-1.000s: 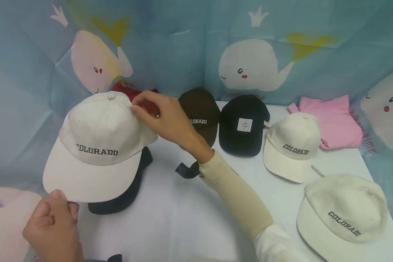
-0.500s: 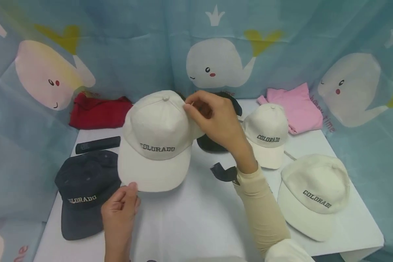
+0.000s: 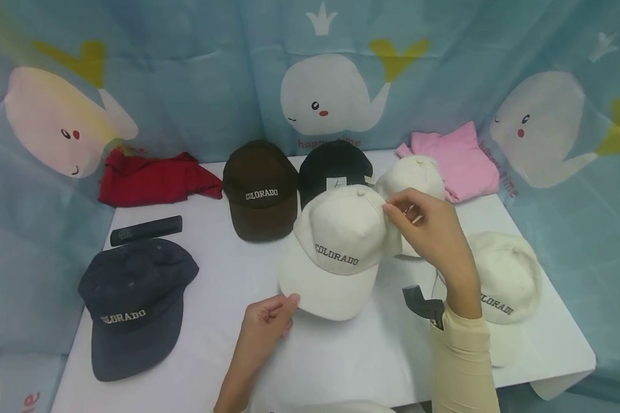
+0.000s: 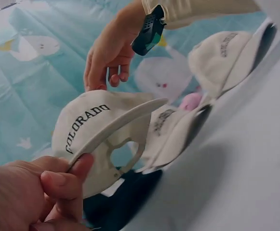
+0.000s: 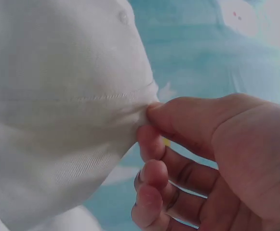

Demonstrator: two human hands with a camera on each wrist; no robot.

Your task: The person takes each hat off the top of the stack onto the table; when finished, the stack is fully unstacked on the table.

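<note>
A cream baseball cap [image 3: 341, 235] lettered COLORADO is held up over the middle of the table, brim toward me. My left hand [image 3: 266, 321] pinches the brim's left edge between thumb and fingers; the left wrist view shows this grip on the cap [image 4: 99, 120] and the open back strap. With thumb and forefinger, my right hand [image 3: 434, 229] pinches the crown's fabric on its right side. The right wrist view shows that pinch of the right hand [image 5: 202, 144] close up, the cloth puckered. Behind the held cap, a black cap [image 3: 333, 160] and another cream cap [image 3: 415, 172] are partly covered.
A navy cap [image 3: 136, 310] lies front left, below a dark folded strip [image 3: 146, 230]. At the back are a folded red garment [image 3: 155, 180], a brown cap [image 3: 260, 195] and a folded pink garment [image 3: 454, 163]. Another cream cap [image 3: 506, 275] lies right, partly behind my arm.
Both hands have carried the cream cap from the left, above the navy cap, rightward to the middle. The navy and brown caps have come into full view. The head view has shifted too.
</note>
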